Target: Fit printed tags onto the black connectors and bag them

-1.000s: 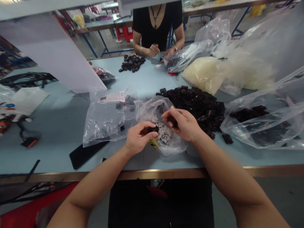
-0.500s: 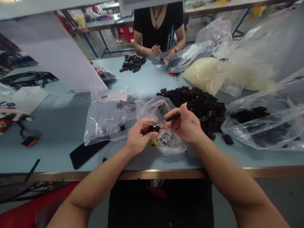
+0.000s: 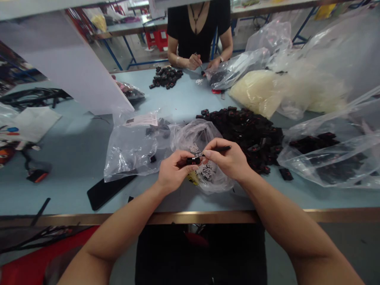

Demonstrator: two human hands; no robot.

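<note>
My left hand (image 3: 173,171) pinches a small black connector block (image 3: 193,160) with a red mark, held over a small clear bag of tiny white parts (image 3: 198,147). My right hand (image 3: 228,159) grips a thin black tweezers-like tool (image 3: 218,149), its tip touching the block. Both hands hover just above the blue table (image 3: 74,158) near its front edge. A large pile of similar black blocks (image 3: 249,130) lies just right of my hands.
A clear bag with a label (image 3: 133,146) lies to the left, a flat black strip (image 3: 108,192) in front of it. Big bags (image 3: 326,154) of black parts and of pale material (image 3: 258,91) stand right. Across the table a person in black (image 3: 197,35) works beside another pile (image 3: 166,77).
My right hand has turned from a closed grip near the bag to holding the tool out, and has brought its tip against the block in my left hand.
</note>
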